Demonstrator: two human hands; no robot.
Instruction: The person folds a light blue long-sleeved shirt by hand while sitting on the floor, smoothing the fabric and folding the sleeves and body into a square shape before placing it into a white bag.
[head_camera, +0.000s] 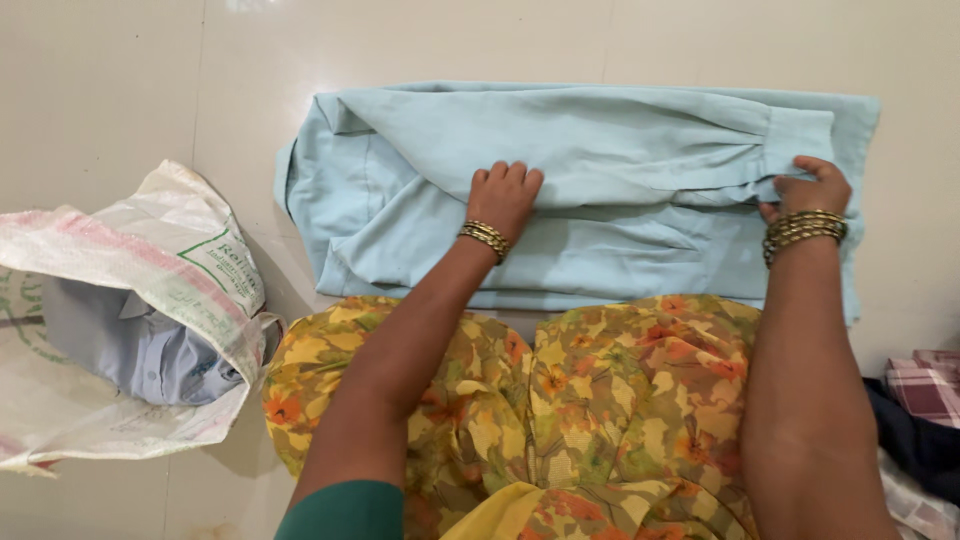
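A pale blue garment (600, 150) lies spread and partly folded on the light tiled floor in front of me. My left hand (503, 195) presses flat on its middle, fingers together, with gold bangles at the wrist. My right hand (810, 187) pinches a folded cuff edge of the garment near its right end, and it too wears gold bangles. Below both arms my lap is covered in yellow floral cloth (560, 400).
At the left lies a white woven sack (150, 260), open toward me, with a grey-blue shirt (140, 350) inside. A pile of clothes, one checked pink and one dark (925, 410), lies at the right edge. Tiled floor (100, 90) surrounds everything.
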